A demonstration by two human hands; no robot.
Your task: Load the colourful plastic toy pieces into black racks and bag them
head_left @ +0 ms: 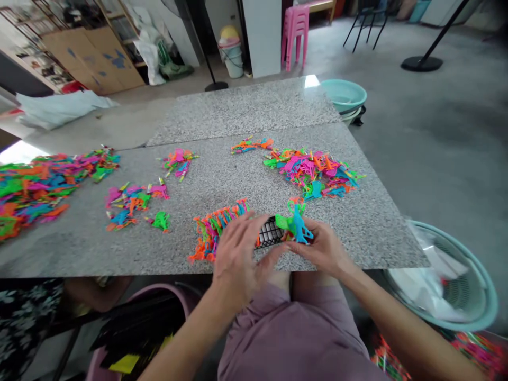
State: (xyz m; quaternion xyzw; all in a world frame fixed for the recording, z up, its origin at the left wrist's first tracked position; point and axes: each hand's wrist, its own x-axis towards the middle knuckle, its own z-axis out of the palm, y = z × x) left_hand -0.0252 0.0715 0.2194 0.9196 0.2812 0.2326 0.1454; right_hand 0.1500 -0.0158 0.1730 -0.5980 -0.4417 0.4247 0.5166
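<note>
A black grid rack (271, 233) lies near the front edge of the table. Its left part is filled with upright rows of small coloured plastic pieces (206, 238), orange, green, pink and blue. My left hand (238, 259) reaches over these rows, fingers stretched out and slightly blurred, its thumb extended toward the right hand; no held thing shows in it. At the rack's right end, my right hand (323, 243) pinches a few plastic pieces (299, 227), blue and green, with an orange one near their top. Their lower ends are partly hidden by the fingers.
Loose pieces form a pile (313, 172) at right and a larger heap (39, 185) at far left, with small clusters (129, 203) between. A green basin (476, 286) stands right of the granite-patterned table (377, 233), a pink tub (159, 288) below left. Someone's arm (95, 291) shows at lower left.
</note>
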